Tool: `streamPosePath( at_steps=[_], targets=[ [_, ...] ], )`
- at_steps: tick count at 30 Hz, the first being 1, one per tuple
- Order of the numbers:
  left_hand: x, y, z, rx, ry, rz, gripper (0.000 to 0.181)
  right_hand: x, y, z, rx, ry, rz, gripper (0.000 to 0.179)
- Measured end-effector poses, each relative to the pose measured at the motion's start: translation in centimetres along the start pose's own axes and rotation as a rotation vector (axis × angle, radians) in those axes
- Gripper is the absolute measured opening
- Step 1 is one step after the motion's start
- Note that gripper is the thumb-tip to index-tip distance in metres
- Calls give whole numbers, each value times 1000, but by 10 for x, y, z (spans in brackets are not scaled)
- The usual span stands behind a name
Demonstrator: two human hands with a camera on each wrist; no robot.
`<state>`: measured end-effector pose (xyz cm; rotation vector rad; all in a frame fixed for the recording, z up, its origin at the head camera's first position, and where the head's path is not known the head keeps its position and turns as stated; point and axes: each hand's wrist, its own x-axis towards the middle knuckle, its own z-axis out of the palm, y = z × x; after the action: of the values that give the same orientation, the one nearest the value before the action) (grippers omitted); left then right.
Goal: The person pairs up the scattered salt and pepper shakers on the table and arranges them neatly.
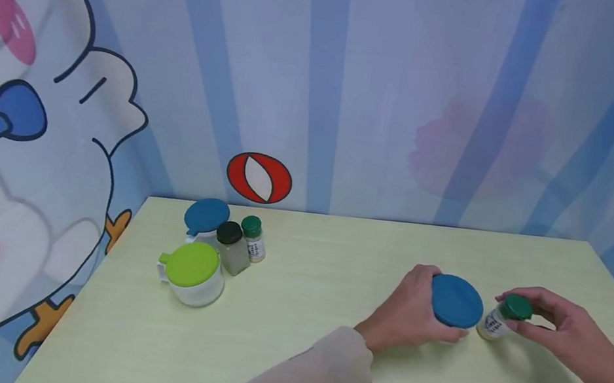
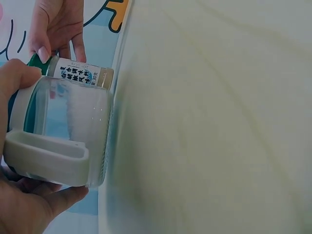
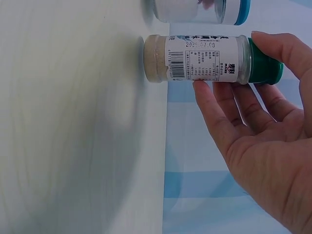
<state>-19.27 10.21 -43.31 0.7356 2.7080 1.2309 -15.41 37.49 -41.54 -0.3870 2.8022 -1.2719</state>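
My left hand grips a clear seasoning jar by its sides. The jar has a round blue lid, a white handle and white contents. Just to its right, my right hand pinches a small spice bottle between thumb and fingers, near its green cap. A white printed label wraps the bottle, and pale powder shows at its base. Both containers stand upright side by side, their bases right at the tabletop in the wrist views.
At the table's left stand a second blue-lidded jar, a lime-lidded jar, a black-capped shaker and another green-capped bottle, grouped closely. A printed blue cloth hangs behind the pale wooden table.
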Motion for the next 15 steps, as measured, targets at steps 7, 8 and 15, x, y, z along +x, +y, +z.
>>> streamPosePath(
  at_steps=[7, 8, 15],
  targets=[
    [3, 3, 6, 35, -4, 6, 92, -1, 2, 0, 8, -8, 2, 43],
    [3, 3, 6, 40, -4, 8, 92, -1, 3, 1, 12, -11, 1, 43],
    [6, 4, 9, 73, 2, -3, 92, 0, 5, 0, 25, -15, 2, 44]
  ],
)
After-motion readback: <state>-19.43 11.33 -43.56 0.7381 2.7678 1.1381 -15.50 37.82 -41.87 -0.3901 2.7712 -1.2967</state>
